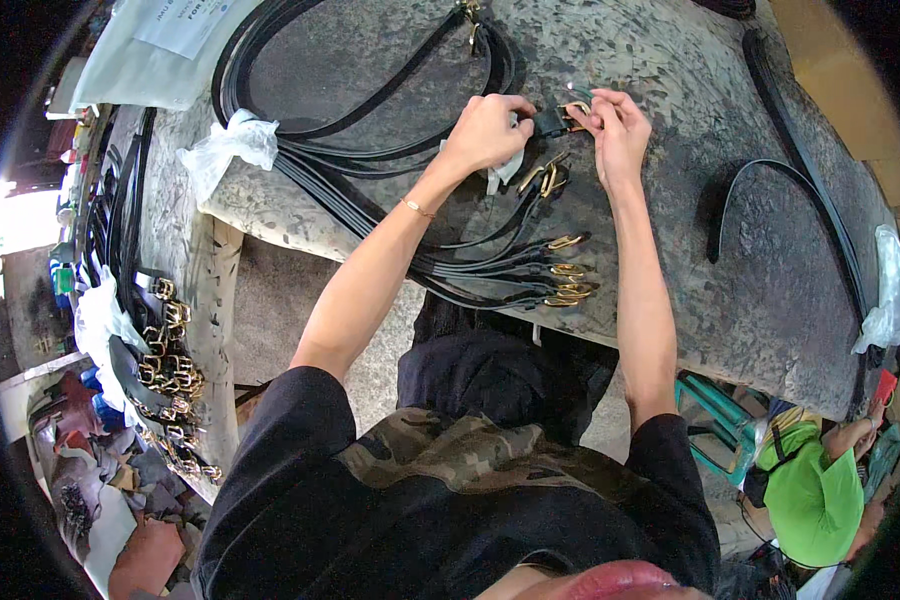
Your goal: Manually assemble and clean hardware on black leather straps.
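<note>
My left hand [488,132] is closed on a black belt [550,123] near its buckle end, above the worn grey worktable [660,230]. Facing it, my right hand [620,135] pinches at the gold-coloured buckle [576,110]; a small greenish piece shows by its fingertips, too small to name. Under my left hand lies a scrap of white wrapping [506,174]. Between my forearms, several more black belts [470,268] fan out with gold buckles [567,270] at their ends. Farther left, white plastic [240,148] binds their looped bundle.
Another bundle of belts with gold buckles [173,370] hangs past the table's left edge. Leather scraps [148,550] are piled at lower left. On the right lies a black strap [810,175] with plastic wrapping [885,290]. A person in green [815,490] is beside a teal frame [715,425].
</note>
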`<state>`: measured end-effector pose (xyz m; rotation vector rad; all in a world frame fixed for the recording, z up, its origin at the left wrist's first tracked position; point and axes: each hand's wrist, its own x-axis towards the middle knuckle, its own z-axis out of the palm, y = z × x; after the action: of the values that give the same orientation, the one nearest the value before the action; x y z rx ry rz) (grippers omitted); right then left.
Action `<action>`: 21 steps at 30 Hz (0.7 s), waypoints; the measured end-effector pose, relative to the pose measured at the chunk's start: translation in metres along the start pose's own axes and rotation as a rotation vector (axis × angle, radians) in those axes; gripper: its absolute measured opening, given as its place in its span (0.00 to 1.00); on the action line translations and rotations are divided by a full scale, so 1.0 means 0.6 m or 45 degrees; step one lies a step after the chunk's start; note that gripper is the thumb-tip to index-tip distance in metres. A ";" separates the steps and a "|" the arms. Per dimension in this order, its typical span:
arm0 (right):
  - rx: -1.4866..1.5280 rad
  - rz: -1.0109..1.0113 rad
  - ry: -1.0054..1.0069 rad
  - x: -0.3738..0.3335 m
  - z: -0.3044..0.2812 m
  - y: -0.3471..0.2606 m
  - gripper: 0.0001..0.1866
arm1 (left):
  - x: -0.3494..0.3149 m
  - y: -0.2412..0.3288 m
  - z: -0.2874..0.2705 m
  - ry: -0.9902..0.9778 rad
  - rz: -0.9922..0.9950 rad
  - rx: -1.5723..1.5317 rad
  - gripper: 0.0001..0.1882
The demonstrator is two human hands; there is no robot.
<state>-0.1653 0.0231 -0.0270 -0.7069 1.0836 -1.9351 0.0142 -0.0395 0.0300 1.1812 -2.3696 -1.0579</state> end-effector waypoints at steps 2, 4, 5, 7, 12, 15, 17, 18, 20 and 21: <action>-0.009 0.003 0.001 0.001 0.001 0.001 0.05 | 0.001 -0.006 0.006 0.100 0.083 -0.042 0.13; -0.061 -0.028 -0.026 0.002 0.002 0.002 0.05 | 0.001 -0.012 0.017 0.194 0.092 -0.097 0.12; -0.062 -0.027 -0.026 -0.001 0.007 -0.002 0.05 | 0.000 -0.009 0.019 0.286 0.102 -0.152 0.12; -0.195 -0.045 -0.007 -0.009 0.020 -0.009 0.04 | -0.003 -0.006 0.020 0.325 0.080 -0.133 0.11; -0.593 -0.160 -0.090 -0.025 0.024 -0.005 0.05 | -0.008 -0.003 0.019 0.337 -0.017 -0.159 0.10; -0.657 -0.194 -0.073 -0.030 0.029 -0.003 0.03 | -0.013 0.002 0.020 0.375 -0.034 -0.128 0.10; -0.763 -0.289 -0.137 -0.030 0.031 -0.004 0.04 | -0.015 0.003 0.018 0.376 -0.041 -0.135 0.11; -0.763 -0.288 -0.137 -0.031 0.034 -0.006 0.04 | -0.014 -0.003 0.020 0.375 -0.041 -0.135 0.11; -0.855 -0.340 -0.150 -0.032 0.038 -0.011 0.05 | -0.010 -0.013 0.025 0.460 0.066 -0.108 0.13; -0.852 -0.340 -0.148 -0.031 0.038 -0.012 0.05 | -0.008 -0.013 0.026 0.458 0.067 -0.106 0.13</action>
<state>-0.1407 0.0313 -0.0116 -1.3654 1.6475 -1.6996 0.0134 -0.0311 0.0141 1.1618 -2.0486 -0.8367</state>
